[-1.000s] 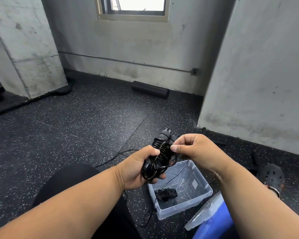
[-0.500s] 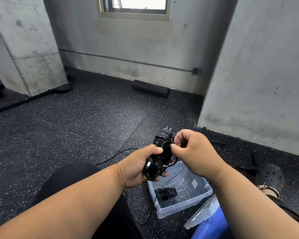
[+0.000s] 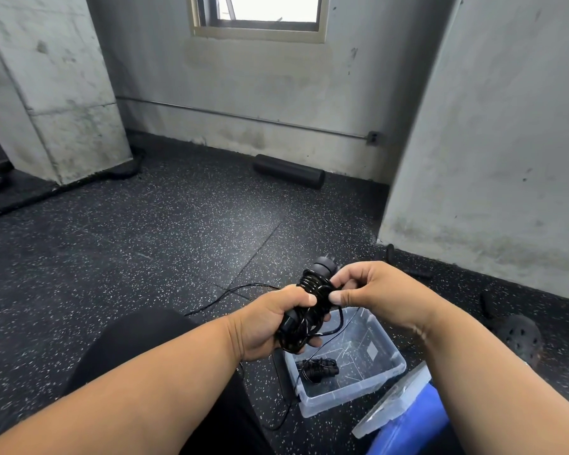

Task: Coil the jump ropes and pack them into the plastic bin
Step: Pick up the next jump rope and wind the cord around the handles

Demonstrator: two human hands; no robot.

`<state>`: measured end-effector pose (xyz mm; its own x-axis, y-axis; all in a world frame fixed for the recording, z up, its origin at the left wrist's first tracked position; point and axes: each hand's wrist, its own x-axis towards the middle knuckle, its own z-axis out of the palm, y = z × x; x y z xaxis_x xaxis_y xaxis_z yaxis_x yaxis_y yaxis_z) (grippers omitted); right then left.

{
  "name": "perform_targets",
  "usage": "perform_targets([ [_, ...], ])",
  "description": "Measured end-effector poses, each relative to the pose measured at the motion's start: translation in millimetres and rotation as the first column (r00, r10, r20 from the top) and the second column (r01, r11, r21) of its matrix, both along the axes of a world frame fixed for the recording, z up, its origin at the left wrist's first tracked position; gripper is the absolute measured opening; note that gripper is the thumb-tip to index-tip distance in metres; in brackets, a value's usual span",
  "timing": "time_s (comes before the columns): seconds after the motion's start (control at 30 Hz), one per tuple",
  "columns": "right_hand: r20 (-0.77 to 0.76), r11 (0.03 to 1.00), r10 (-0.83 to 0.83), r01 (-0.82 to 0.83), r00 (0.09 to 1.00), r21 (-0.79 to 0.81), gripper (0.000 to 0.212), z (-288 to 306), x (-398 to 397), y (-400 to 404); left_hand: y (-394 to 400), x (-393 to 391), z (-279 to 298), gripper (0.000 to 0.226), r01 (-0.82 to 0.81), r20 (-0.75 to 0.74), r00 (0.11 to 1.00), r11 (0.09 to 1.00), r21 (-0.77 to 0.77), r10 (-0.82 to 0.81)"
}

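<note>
My left hand (image 3: 270, 323) grips a black jump rope (image 3: 311, 300) by its two handles, with thin cord wound around them in several turns. My right hand (image 3: 368, 287) pinches the cord at the upper part of the bundle. A loose loop of cord hangs below the bundle, over the bin. The clear plastic bin (image 3: 388, 372) sits on the floor under my hands, and a second coiled black rope (image 3: 319, 371) lies inside it.
The bin's clear lid (image 3: 391, 408) leans on something blue at the lower right. A loose black cord (image 3: 230, 292) trails on the speckled rubber floor. A black foam roller (image 3: 288, 170) lies by the far wall. A black perforated shoe (image 3: 519, 338) is at right.
My right hand has dropped from the handles' top to the side of the bundle, drawing the cord around it. The left hand keeps its grip.
</note>
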<state>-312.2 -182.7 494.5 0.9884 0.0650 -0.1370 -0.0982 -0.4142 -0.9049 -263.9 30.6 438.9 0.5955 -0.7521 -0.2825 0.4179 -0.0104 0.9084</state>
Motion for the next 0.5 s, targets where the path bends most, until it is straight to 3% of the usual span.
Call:
perform_targets([
  [0.1, -0.013, 1.0, 0.013, -0.014, 1.0, -0.028, 0.012, -2, -1, 0, 0, -2, 2, 0.062, -0.006, -0.01, 1.0, 1.0, -0.012, 0.006],
  [0.17, 0.025, 0.998, -0.035, 0.037, 0.999, -0.053, 0.016, -4, -2, 4, 0, 0, 1, 0.065, 0.0, -0.01, 1.0, 1.0, 0.012, 0.001],
  [0.3, 0.22, 0.965, -0.145, 0.187, 0.965, -0.184, 0.025, -6, -3, 14, -3, 3, 0, 0.054, -0.049, -0.022, 0.999, 0.998, 0.027, 0.05],
  [0.43, 0.422, 0.882, -0.104, 0.28, 0.901, -0.379, 0.021, 1, -7, 26, -4, 6, 0, 0.075, -0.081, -0.019, 0.997, 0.997, 0.004, 0.081],
  [0.5, 0.449, 0.871, -0.071, 0.275, 0.891, -0.407, 0.019, 7, -10, 30, -3, 5, 0, 0.071, -0.077, -0.015, 0.997, 0.997, -0.006, 0.077],
])
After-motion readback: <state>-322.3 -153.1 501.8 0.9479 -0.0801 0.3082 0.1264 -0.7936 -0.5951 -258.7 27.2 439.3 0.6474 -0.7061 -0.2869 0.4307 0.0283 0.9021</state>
